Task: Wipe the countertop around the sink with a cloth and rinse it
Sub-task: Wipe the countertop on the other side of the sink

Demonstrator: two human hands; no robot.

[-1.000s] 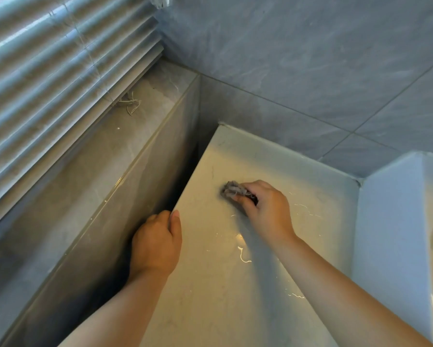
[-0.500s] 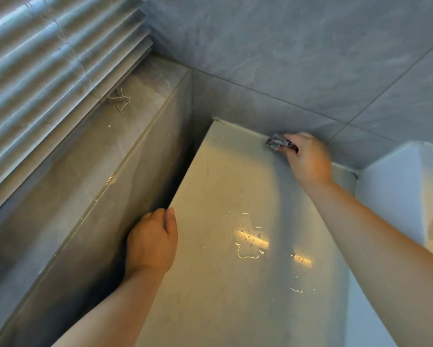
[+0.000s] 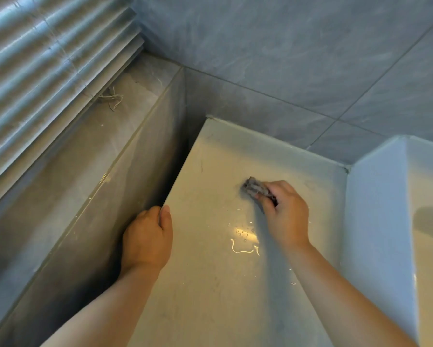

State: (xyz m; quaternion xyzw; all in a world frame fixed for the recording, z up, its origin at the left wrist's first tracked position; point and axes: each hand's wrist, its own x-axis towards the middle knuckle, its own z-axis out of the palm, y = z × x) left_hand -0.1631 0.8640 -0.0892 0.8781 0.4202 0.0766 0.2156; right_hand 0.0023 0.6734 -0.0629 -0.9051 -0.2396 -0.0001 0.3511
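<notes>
the step in hand looks like the wiping itself, on the stretch of tabletop left of the sink; the rinse is not yet done.

at the upper left of the frame hangs a slatted blind (image 3: 47, 58), with a loose cord (image 3: 112, 98) lying on the grey ledge (image 3: 85, 159) below it. a dark gap parts that ledge from the tabletop (image 3: 210, 296). at lower centre left, the left hand (image 3: 146, 239) braces on the tabletop's left edge. its grip is closed over that edge, fingers curled down into the gap and thumb lying on top.

right of it, mid-frame, a patch of water drops (image 3: 244, 242) glints on the pale, glossy surface. just above that patch sits the cloth (image 3: 254, 188), a small grey crumpled wad with a ribbed look. it is pressed to the tabletop, apart from the raised back edge.

the right hand (image 3: 285, 216) has it in a closed grip, fingers bunched round the wad so that only its upper-left end shows. at the right edge of the frame rises the white sink (image 3: 385, 209), its wall standing above the tabletop.

next, i judge, the cloth needs to sweep down over the wet patch and along the foot of the sink wall, pressed firmly, before rinsing. no tap is in view.
</notes>
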